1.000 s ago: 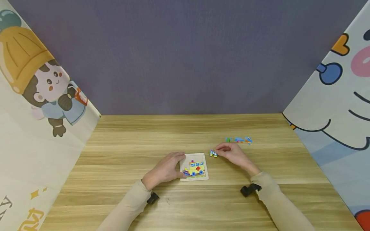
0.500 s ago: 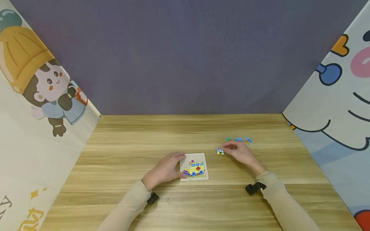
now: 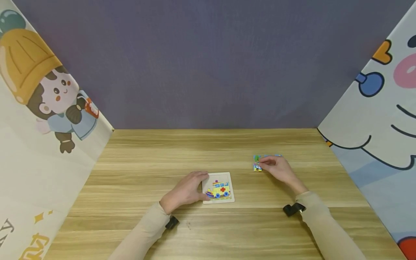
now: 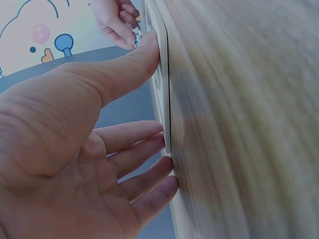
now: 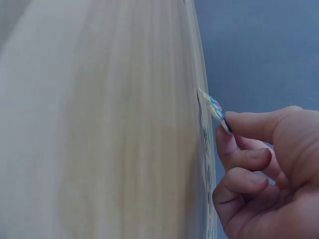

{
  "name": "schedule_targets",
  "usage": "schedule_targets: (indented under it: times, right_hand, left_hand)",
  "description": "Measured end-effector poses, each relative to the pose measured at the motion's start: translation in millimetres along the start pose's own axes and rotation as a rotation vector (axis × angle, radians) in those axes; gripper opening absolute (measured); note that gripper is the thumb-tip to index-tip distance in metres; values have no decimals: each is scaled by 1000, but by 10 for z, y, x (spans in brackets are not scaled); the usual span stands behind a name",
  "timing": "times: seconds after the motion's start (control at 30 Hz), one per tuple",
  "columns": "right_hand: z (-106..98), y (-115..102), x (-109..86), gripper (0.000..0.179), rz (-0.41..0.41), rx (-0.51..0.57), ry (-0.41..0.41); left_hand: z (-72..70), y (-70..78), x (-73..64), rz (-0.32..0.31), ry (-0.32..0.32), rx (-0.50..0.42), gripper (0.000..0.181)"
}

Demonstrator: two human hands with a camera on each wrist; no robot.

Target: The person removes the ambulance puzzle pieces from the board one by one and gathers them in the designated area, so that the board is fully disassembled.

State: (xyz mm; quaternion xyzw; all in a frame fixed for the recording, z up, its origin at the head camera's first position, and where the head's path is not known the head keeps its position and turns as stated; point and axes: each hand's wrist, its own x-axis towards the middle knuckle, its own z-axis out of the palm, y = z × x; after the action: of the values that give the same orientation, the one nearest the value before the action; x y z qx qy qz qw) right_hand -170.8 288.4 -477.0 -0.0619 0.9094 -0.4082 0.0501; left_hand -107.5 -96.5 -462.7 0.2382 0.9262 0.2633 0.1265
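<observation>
In the head view, my left hand (image 3: 187, 188) rests at the left side of a square jigsaw puzzle board (image 3: 224, 177) that bears a yellow ambulance picture. Its thumb lies over the board's lower left and the fingertips touch the upper left corner. The left wrist view has these fingers (image 4: 134, 132) nearly straight along the board's edge. To the right, my right hand (image 3: 280, 169) pinches a small multicoloured puzzle piece (image 3: 257, 167) between thumb and index finger. Seen from the right wrist, the puzzle piece (image 5: 215, 108) is tilted, with its lower tip close to the table.
A green-and-blue loose piece (image 3: 256, 157) lies just behind the held one. More blue pieces in that row are mostly hidden by the right hand. The wooden table (image 3: 182, 148) meets a dark back panel (image 3: 208, 72), with printed cartoon panels on both sides.
My right hand has moved right and away from the board with the pinched puzzle piece, reaching the row of loose pieces. The left hand and the board have stayed put.
</observation>
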Motion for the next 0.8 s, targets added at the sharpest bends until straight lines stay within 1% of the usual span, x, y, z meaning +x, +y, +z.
schedule_targets:
  times: [0.27,0.4,0.63,0.8]
  right_hand:
    - [-57,2,-11,27,24,-54,-20]
    - [-57,5,-22,27,33,-51,-17]
    - [-51,4,-26,32,9,-145,-52]
    - [-50,7,-12,36,24,-146,-55]
  left_hand:
    - [-5,13,0,-2,-4,-1,81]
    - [-6,17,-2,-6,-8,2,81]
    - [-7,18,-7,-11,-12,2,82]
    - [-17,26,-12,-20,-17,-2,82]
